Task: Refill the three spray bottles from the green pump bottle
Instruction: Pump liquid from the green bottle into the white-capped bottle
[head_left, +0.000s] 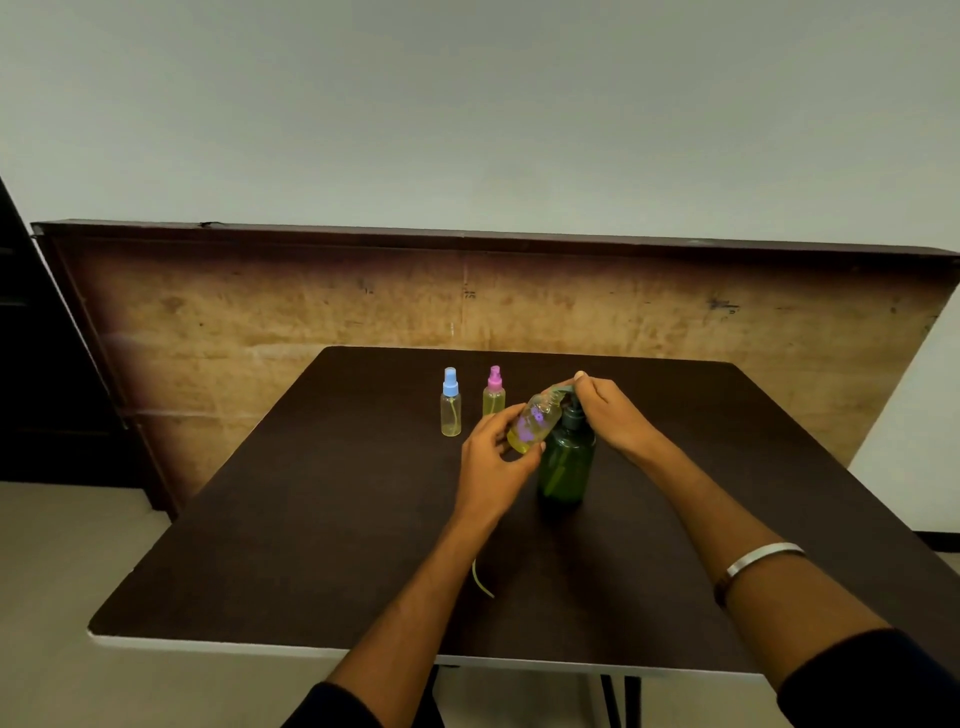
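No text, label, brand, number or sign can be read anywhere in this view; the purple pattern on the open spray bottle (535, 422) is too blurred to make out, and the marks on the wooden board (311, 312) are only stains.

Dark sleeves (878, 675) pushed up both forearms, a silver bangle (761, 558) on the right wrist.

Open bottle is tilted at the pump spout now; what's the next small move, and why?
Probably press the dark green pump bottle's head down with the right hand: the left hand holds the uncapped clear spray bottle tilted at the spout.
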